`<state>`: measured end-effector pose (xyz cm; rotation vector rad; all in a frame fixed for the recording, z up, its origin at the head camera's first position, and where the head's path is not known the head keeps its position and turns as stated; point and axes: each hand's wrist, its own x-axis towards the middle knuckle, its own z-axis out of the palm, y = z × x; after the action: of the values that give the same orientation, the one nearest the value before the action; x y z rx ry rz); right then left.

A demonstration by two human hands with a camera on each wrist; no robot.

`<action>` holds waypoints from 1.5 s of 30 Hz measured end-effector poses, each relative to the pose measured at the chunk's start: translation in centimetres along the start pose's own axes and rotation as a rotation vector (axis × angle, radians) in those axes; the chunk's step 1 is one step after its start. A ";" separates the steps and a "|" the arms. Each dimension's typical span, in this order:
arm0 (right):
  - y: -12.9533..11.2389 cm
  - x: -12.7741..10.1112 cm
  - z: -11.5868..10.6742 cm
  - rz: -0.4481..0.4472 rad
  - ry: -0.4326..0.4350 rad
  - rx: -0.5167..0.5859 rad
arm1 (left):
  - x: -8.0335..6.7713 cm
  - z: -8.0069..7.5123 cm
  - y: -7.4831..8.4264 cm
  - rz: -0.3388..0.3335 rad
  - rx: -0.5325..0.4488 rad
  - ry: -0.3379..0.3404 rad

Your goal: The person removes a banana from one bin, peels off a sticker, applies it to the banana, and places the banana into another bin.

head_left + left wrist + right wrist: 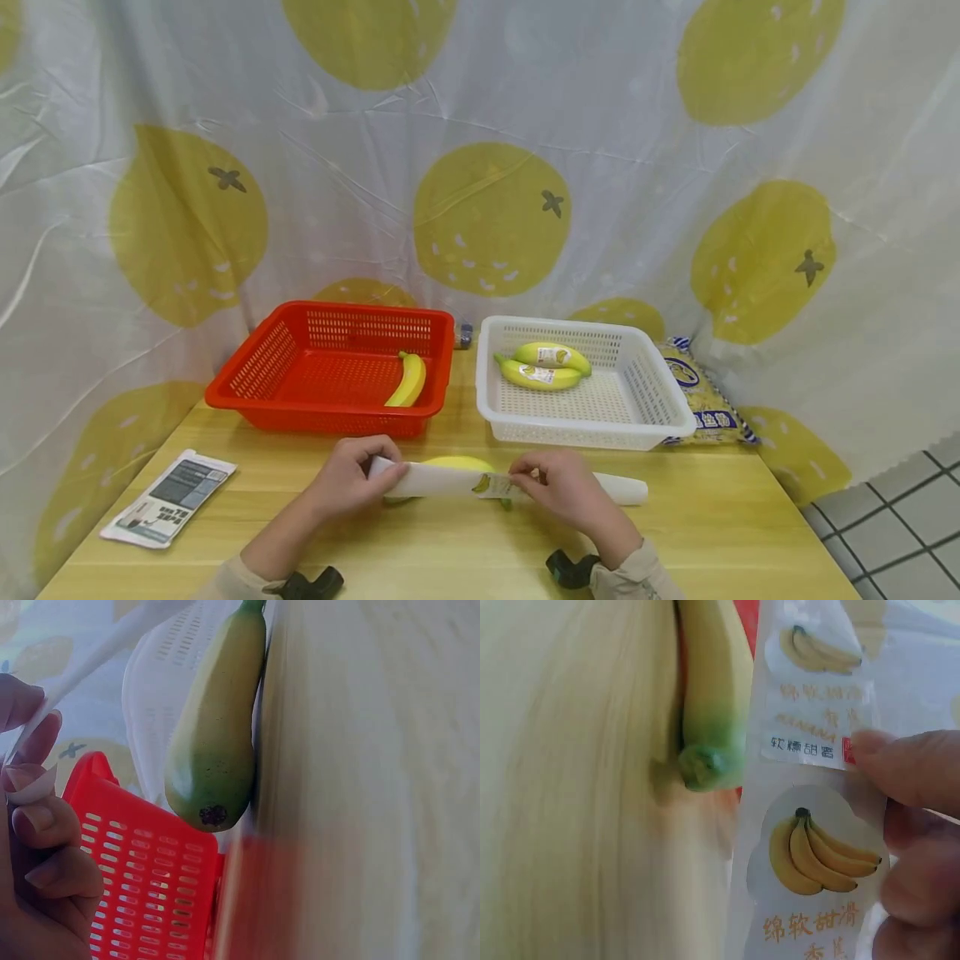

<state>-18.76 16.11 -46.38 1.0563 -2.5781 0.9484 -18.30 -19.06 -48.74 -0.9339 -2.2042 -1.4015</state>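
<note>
A yellow banana (457,462) with green ends lies on the wooden table (465,550) near its front edge. In front of it both hands stretch a long white plastic sleeve (442,481) printed with banana pictures. My left hand (372,472) pinches the sleeve's left end, and my right hand (531,481) pinches it near the printed label. In the left wrist view the banana (217,750) lies on the table beside my fingers (37,817), which hold the film's edge. The right wrist view shows the banana's green tip (709,761) next to the printed sleeve (810,847) under my fingertips (915,772).
A red basket (247,375) at the back left holds one banana (408,379). A white basket (637,392) to its right holds two labelled bananas (543,367). A blue and yellow packet (705,400) lies beside it. A printed leaflet (168,497) lies at the front left.
</note>
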 end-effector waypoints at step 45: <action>-1.6 0.2 4.1 0.043 -0.266 0.852 | 0.6 2.5 1.9 0.339 0.758 0.165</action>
<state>-17.56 12.58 -48.67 1.3713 -2.3953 2.1465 -17.30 -16.01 -48.21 -0.8063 -2.0581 -0.4038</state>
